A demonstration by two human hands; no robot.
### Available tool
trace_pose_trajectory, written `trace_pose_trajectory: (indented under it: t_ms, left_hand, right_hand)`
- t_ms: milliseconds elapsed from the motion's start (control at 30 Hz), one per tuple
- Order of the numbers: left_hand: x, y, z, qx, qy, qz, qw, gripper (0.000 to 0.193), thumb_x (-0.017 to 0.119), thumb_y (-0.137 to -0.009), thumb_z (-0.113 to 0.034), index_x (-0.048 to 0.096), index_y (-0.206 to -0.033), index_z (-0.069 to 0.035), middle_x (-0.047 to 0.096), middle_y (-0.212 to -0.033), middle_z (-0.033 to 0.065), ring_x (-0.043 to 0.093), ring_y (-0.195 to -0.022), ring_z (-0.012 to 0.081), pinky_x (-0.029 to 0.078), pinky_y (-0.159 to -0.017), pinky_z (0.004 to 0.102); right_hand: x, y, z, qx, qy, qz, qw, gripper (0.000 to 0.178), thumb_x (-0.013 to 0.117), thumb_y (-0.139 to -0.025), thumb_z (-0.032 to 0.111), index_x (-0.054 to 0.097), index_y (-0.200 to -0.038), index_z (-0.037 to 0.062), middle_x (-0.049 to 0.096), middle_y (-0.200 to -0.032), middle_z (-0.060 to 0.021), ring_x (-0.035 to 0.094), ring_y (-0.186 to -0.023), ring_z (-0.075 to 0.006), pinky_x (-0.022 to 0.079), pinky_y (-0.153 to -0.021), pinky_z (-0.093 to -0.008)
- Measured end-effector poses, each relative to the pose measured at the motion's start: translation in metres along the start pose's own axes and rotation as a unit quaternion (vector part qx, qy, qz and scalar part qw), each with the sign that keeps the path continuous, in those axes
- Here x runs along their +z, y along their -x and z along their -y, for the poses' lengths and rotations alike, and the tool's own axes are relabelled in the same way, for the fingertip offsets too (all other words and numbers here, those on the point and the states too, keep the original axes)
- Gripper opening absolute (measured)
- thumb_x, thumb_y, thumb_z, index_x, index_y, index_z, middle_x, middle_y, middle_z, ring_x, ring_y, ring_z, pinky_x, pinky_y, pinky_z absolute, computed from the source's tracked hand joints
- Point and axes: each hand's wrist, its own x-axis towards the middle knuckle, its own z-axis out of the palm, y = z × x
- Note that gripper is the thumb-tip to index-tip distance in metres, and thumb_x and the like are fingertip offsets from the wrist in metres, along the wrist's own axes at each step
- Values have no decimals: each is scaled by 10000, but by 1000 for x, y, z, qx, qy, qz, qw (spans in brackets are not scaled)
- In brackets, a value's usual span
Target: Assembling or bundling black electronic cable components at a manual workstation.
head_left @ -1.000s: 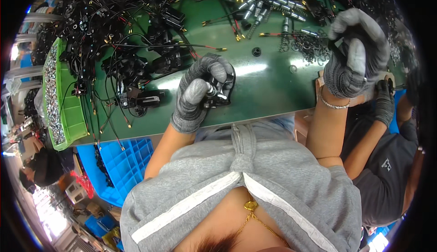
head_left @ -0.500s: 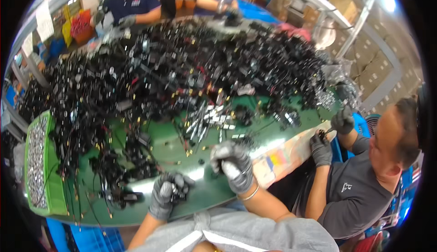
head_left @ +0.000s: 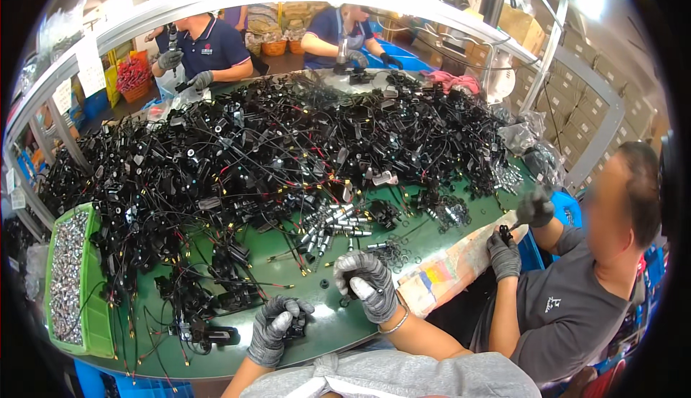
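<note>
At the near edge of the green table, my left hand (head_left: pixel 270 332), in a grey glove, is closed around a small black plastic part (head_left: pixel 296 325). My right hand (head_left: pixel 373 286), also gloved, is curled just above the table, thumb against the bent fingers. What it grips, if anything, is hard to make out; a small dark bit shows by its fingertips. Between the hands lies a small dark round cap (head_left: pixel 324 283). Silvery metal cylinders (head_left: pixel 332 227) lie in a loose heap beyond my right hand. Left of my left hand rests a black part with a cable (head_left: pixel 216 336).
A great pile of black wired parts (head_left: pixel 237 146) covers the table (head_left: pixel 317 340). On the left stands a green bin (head_left: pixel 93 311) of small metal pieces. At right, a gloved co-worker (head_left: pixel 554 304) works beside a cardboard strip (head_left: pixel 457 265). Other people stand across the table.
The view has tilted upward and become sharper, so the table sits lower in it. Both my hands keep nearly the same place and grip. The co-worker's hands have hardly moved.
</note>
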Motion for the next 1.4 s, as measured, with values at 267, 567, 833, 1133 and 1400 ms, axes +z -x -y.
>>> trace_pose_trajectory:
  t_ms: [267, 567, 833, 1133, 1400]
  left_hand:
    - [-6, 3, -4, 19, -67, 13, 997, 303, 695, -840, -327, 612, -939, -53, 663, -988, 97, 599, -804, 119, 504, -719, 280]
    - [-9, 11, 3, -26, -47, 28, 998, 356, 725, -829, -401, 618, -1002, -108, 636, -1113, 90, 584, -836, 87, 487, -736, 229]
    - [-14, 3, 6, 38, -13, 1, 999, 326, 737, -821, -251, 576, -1059, -97, 591, -1127, 105, 567, -865, 137, 492, -722, 273]
    - [2, 4, 8, 16, -164, 5, 986, 533, 867, -638, -53, 536, -1049, -128, 524, -1223, 38, 506, -1040, 123, 440, -916, 297]
    - [0, 4, 13, 55, -273, -13, 960, 566, 897, -619, -165, 491, -1009, -107, 505, -1160, 39, 496, -1044, 145, 436, -917, 307]
  right_hand:
    - [13, -2, -2, 13, -33, -36, 999, 435, 651, -893, 333, 579, -1237, 76, 626, -975, -59, 561, -770, -112, 460, -652, -233]
    - [9, -3, 7, 28, 63, -21, 997, 494, 623, -871, 315, 559, -1286, 56, 620, -968, -67, 585, -786, -123, 503, -714, -249]
    - [-10, -4, 5, 41, 142, 12, 989, 535, 537, -919, 386, 508, -1320, 34, 602, -1158, -98, 604, -965, -171, 510, -833, -307]
    - [2, -51, 18, -23, -113, 100, 988, 472, 536, -908, 300, 538, -1233, -42, 579, -989, -164, 563, -812, -225, 487, -684, -327]
    - [63, -43, 22, -68, -317, 37, 945, 481, 553, -923, 281, 484, -1214, -96, 643, -883, -229, 654, -711, -311, 587, -692, -352]
